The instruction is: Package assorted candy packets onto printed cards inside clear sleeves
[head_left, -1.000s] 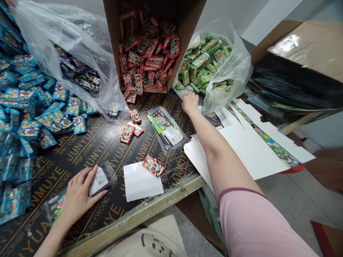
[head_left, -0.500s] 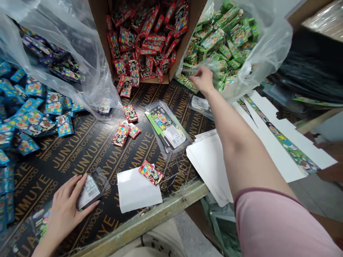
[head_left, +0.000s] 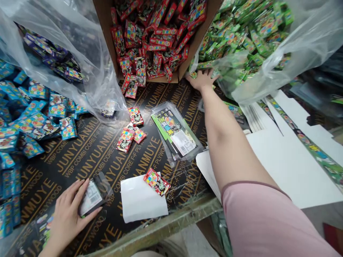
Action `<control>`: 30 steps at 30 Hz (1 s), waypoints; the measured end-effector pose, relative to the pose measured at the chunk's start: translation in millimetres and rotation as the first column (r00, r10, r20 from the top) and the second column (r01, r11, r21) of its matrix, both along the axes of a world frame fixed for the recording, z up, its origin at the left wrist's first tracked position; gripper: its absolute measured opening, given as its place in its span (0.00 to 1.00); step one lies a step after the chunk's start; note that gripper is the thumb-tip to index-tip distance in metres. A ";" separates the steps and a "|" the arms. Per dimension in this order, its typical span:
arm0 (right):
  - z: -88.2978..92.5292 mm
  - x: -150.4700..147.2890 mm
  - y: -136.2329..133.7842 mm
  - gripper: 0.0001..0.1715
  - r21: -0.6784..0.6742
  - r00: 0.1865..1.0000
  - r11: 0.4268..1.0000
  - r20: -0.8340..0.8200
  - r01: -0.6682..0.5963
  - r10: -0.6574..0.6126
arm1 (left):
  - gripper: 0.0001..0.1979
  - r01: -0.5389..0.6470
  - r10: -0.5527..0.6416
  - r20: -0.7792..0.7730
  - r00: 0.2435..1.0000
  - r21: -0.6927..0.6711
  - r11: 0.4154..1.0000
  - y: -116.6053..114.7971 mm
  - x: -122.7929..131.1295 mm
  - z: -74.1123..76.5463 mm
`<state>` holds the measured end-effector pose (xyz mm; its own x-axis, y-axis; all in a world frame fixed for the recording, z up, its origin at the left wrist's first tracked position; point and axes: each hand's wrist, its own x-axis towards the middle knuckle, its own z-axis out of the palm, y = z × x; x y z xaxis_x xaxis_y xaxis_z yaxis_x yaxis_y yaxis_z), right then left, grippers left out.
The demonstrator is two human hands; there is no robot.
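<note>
My left hand (head_left: 70,211) lies flat, fingers stretched, on a clear plastic sleeve (head_left: 106,185) with a printed card and a white barcode label (head_left: 92,198). My right hand (head_left: 202,80) reaches to the back, its fingers spread at the edge of the clear bag (head_left: 233,66) of small green packets (head_left: 241,41), close to the carton's corner. Some green shows under its fingertips; whether it touches a packet I cannot tell. Between my hands a red packet (head_left: 157,182) rests partly on a white sheet (head_left: 143,200). More red packets (head_left: 125,140) lie behind it.
A cardboard carton (head_left: 105,34) of red packets stands at the back. Left are a bag of purple packets (head_left: 50,53) and a heap of blue packets (head_left: 34,114). Sleeved cards (head_left: 174,130) lie mid-table, white card sheets (head_left: 281,153) at right. The wooden table edge (head_left: 160,230) runs in front.
My right hand has moved left toward the carton, and its fingers have spread from a pinch at the bag's edge. The view has shifted slightly. My left hand stays on the sleeve.
</note>
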<state>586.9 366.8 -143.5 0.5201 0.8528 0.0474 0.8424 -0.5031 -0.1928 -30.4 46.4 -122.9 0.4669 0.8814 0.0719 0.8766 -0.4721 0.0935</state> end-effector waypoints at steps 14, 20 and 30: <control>0.1 -51.4 -90.0 0.36 0.030 0.985 0.985 0.007 -0.172 0.172 | 0.42 -0.025 0.025 0.014 1.000 0.036 0.999 6.4 2.8 -1.9; 15.5 -109.7 -144.9 0.30 -0.011 0.959 0.961 0.060 -0.276 0.277 | 0.40 -0.035 0.034 0.013 0.999 0.056 0.998 6.1 3.8 -3.1; 80.6 -34.0 -131.9 0.21 0.354 0.994 0.929 0.043 -0.107 0.098 | 0.42 -0.064 0.063 0.009 0.998 0.035 0.997 5.7 2.5 -4.9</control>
<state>552.9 234.9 -62.9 0.4254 0.8265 0.3686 0.8926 -0.3160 -0.3216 -28.0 52.1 -127.8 0.4094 0.9061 0.1068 0.9042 -0.4186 0.0846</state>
